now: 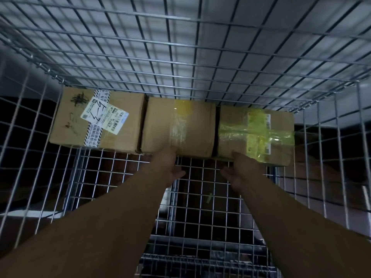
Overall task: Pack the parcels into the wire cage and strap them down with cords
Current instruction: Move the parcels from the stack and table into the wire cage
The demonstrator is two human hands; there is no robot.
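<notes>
Dim, bluish light comes from beyond the left grip (171, 165) and right grip (242, 169), brightest on the wire cage (192, 63) back wall. Tape on the middle parcel (158, 127) just past the grips glares. The arms lie shadowed; edge wires bow and blur.

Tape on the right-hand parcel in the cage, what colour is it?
Translucent yellow-green tape, crossed over the brown right-hand parcel. The head view shows it best.

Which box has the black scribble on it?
The leftmost brown cardboard box, scribbled beside its white label; the middle cardboard box and right cardboard box show none.
</notes>
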